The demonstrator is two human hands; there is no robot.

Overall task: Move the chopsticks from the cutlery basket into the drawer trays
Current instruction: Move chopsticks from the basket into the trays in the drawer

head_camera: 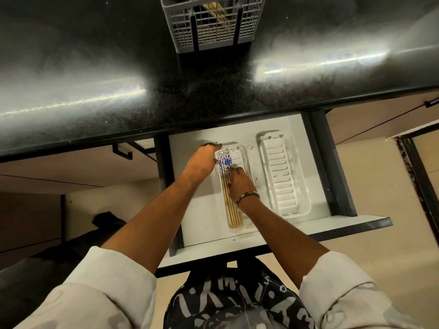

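Several wooden chopsticks (231, 205) with blue-and-white patterned tops lie side by side in the left white tray (244, 157) of the open drawer (197, 210). My left hand (202, 160) rests at the tray's far left corner, fingers curled down beside the patterned tops. Over the middle of the bundle my right hand (240, 184), with a metal bangle on the wrist, presses its fingertips on the chopsticks. The right tray (282, 176) holds nothing. More pale chopsticks (215, 8) stand in the grey cutlery basket (213, 34) on the countertop.
The dark speckled countertop (213, 91) overhangs the drawer's back. The drawer's dark metal sides (332, 162) flank both trays. A dark bundle (107, 222) lies on the floor at the lower left.
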